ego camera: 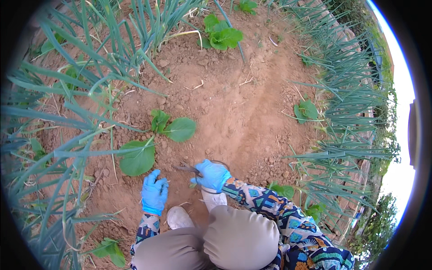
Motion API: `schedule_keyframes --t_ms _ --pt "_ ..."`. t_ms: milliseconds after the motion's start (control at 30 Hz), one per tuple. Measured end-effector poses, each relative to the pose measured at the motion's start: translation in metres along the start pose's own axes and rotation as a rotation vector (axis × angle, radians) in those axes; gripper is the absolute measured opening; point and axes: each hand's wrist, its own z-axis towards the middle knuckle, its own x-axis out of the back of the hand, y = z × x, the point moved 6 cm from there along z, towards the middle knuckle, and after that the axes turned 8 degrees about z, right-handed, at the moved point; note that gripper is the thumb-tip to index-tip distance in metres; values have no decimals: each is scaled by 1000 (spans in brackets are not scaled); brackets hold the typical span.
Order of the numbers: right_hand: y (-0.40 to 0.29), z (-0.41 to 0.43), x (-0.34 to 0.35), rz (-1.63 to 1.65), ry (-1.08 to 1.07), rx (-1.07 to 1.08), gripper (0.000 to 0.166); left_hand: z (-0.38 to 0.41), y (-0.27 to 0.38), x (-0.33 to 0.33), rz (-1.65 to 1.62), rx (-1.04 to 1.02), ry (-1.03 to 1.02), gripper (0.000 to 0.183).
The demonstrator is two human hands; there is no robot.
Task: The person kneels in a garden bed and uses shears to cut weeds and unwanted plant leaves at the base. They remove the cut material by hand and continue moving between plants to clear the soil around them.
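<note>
My right hand (212,175), in a blue glove, grips a pair of scissors (186,167) with large looped handles; the blades point left, just above the soil. My left hand (154,193), gloved in the same blue, is raised over the bare ground with its fingers bent and apart. Between its fingertips I cannot make out anything held for sure. Just beyond the left hand grows a young broad-leaved plant (138,158) with a few round green leaves. A small green leaf piece (192,185) shows below the scissors.
Tall green onion plants (135,44) crowd the left side, some leaves reaching over the broad-leaved plant. Another onion row (351,101) lines the right, beside a brick edging (351,202). More leafy seedlings (222,35) stand ahead. My white shoes (180,217) rest on the soil near my hands.
</note>
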Motion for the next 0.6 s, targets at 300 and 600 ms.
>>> schedule_keyframes --t_ms 300,600 --pt "23 -29 115 -182 31 -372 25 -10 -27 -5 -46 577 -362 12" --pt "60 36 259 -224 338 -216 32 -13 -47 11 -391 864 -185 16"
